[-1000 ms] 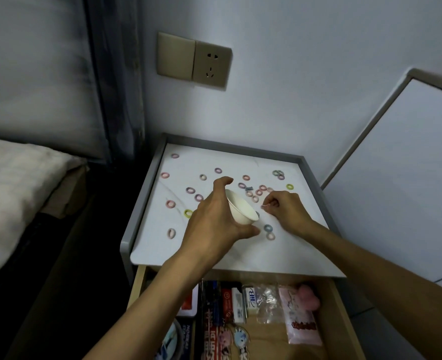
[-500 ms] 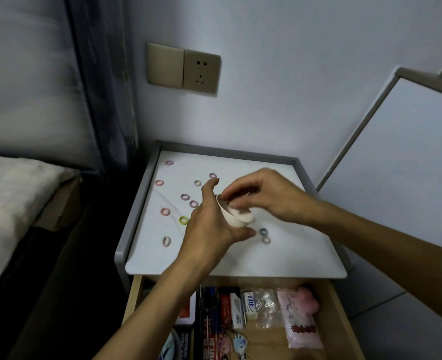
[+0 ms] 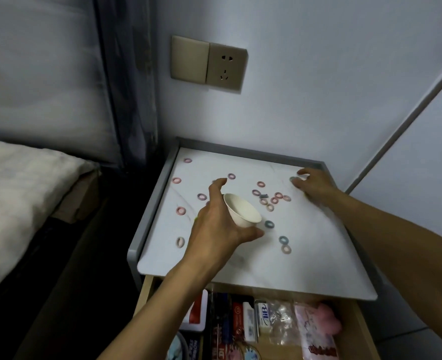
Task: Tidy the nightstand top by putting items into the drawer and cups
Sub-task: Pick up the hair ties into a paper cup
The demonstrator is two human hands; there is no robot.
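Grip on the white paper cup [image 3: 243, 211] belongs to my left hand [image 3: 213, 231]: thumb over the far rim, fingers curled under the base, cup tilted just above the middle of the nightstand top [image 3: 308, 266]. My right hand [image 3: 317, 187] is out at the far right corner, thumb and forefinger pinched on a greenish hair tie [image 3: 293, 179]; I cannot tell whether it is off the surface. To do this pick well, I would lift the tie straight up, clear of the grey rim [image 3: 316, 163]. I would then level the cup and bring its mouth under the fingers, so the tie drops inside rather than skipping off the lip. A cluster of ties [image 3: 270, 200] lies between the two hands and looks like the sensible next target. One blue tie [image 3: 269, 224] sits just beside the cup, and pink ties [image 3: 180, 210] are scattered well apart on the left. Below, the drawer [image 3: 365, 331] stands open, holding packets [image 3: 316, 333].
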